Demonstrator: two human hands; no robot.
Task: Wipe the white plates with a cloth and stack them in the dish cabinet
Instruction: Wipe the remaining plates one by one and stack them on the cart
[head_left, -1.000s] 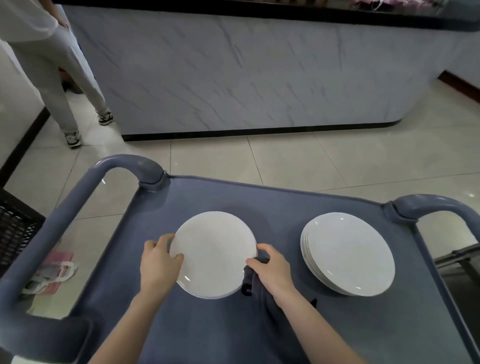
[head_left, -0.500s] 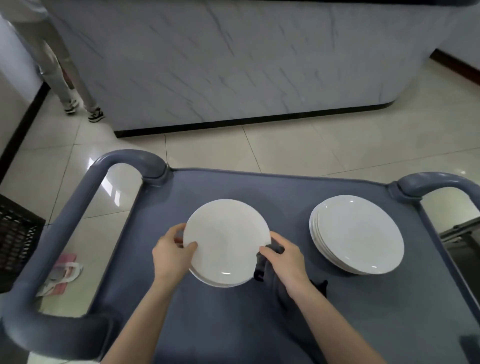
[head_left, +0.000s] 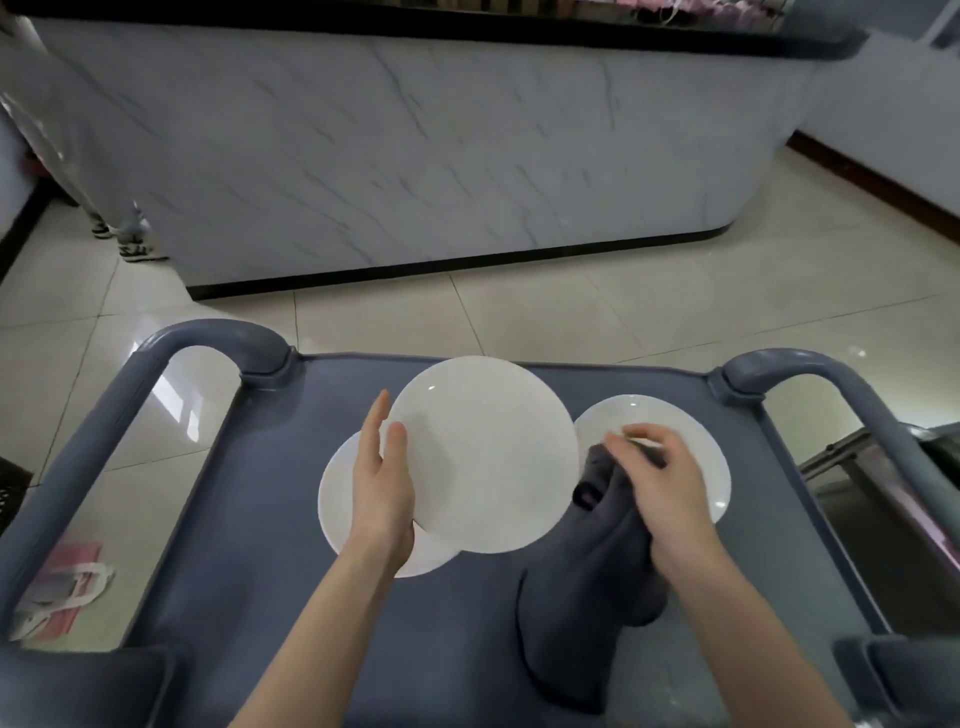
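Observation:
My left hand (head_left: 382, 486) holds one white plate (head_left: 483, 452) by its left edge, thumb on top, lifted and tilted above the blue-grey cart top (head_left: 291, 597). Under it, a remaining white plate or small stack (head_left: 337, 499) lies on the cart. My right hand (head_left: 660, 483) grips a dark grey cloth (head_left: 587, 587) that hangs down to the cart, just right of the raised plate. Behind my right hand sits a second stack of white plates (head_left: 670, 421), partly hidden by it.
Curved cart handles rise at the far left (head_left: 218, 338) and far right (head_left: 795, 364). A marble-fronted counter (head_left: 415, 156) stands beyond on the tiled floor. Another person's legs (head_left: 119, 228) stand at far left. A pink bag (head_left: 62, 587) lies on the floor.
My left hand lifted the top plate off the left stack and tilted it up. My right hand left the plate's edge and moved right, raising the cloth.

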